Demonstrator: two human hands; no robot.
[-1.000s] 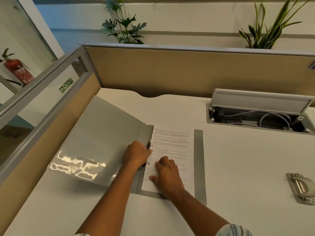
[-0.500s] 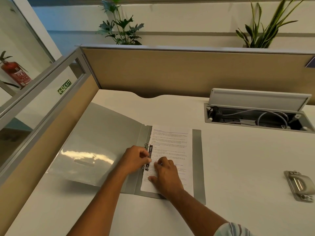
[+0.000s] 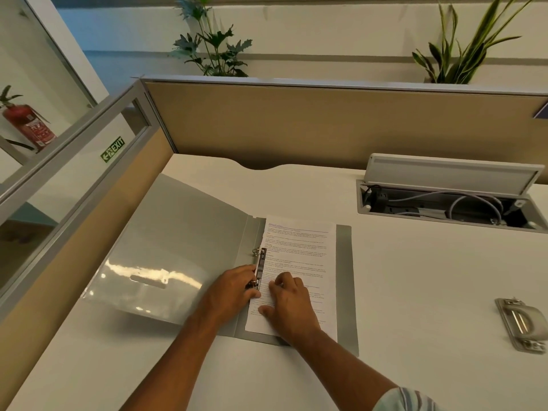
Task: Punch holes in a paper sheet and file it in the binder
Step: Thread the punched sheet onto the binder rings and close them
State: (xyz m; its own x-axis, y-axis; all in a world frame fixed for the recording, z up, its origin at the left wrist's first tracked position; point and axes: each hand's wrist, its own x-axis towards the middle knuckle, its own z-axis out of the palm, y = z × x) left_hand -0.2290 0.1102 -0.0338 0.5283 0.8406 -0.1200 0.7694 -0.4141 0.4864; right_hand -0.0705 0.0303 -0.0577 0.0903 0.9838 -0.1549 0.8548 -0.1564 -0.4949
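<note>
While the grey binder point(image 3: 184, 247) lies open on the desk point(image 3: 415, 277), the left hand point(image 3: 234, 289) pinches its ring mechanism point(image 3: 259, 268) and the right hand point(image 3: 289, 304) presses flat, fingers spread, on the paper sheet point(image 3: 299, 256) inside.

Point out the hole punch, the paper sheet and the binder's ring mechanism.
hole punch point(image 3: 522, 328), head view, on its metal handle.
paper sheet point(image 3: 299, 247), head view, on the printed upper half.
ring mechanism point(image 3: 260, 262), head view, on the black spine bar.

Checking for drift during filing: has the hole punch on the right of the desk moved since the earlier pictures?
No. The hole punch lies in the same spot on the desk, equally below the cable tray; its small shift in the picture follows the camera.
</note>
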